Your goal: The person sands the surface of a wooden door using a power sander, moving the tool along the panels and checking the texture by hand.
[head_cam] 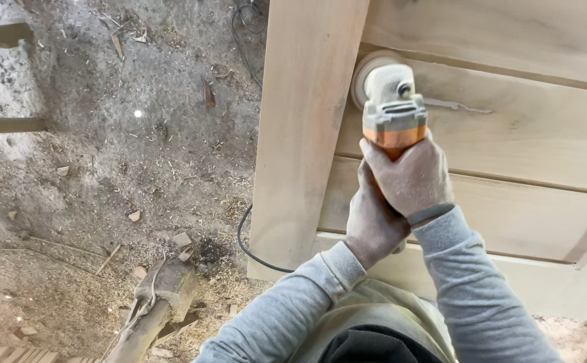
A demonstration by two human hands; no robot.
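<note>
Both hands are on the tool: the right hand (411,178) is wrapped over the top of the dusty orange-and-grey handheld power sander (391,104), its grip closed firmly around the body, and the left hand (369,222) is tucked underneath, fingers curled around the rear of the handle. The sander sits tilted, its round pad (367,70) pressed into the corner where the upright pale wooden stile (303,134) meets the flat pale wooden panel (515,128) of a big unfinished door-like piece.

Risks, as I judge them: with the pad on edge like that, it could dig in and gouge a hollow beside the stile, or catch the raised edge and kick sideways. The thin black power cable (250,249) loops on the floor just below the work, near the person's body; a snag or a step on it could jerk the tool. The sawdust-covered dirt floor (119,168) looks loose underfoot, so a slip is possible. A pale streak of filler (455,105) lies on the panel just right of the sander.

The count: one sander, two hands, one cable, one rough log (155,306) lying bottom left, and three horizontal panels visible in the frame.
</note>
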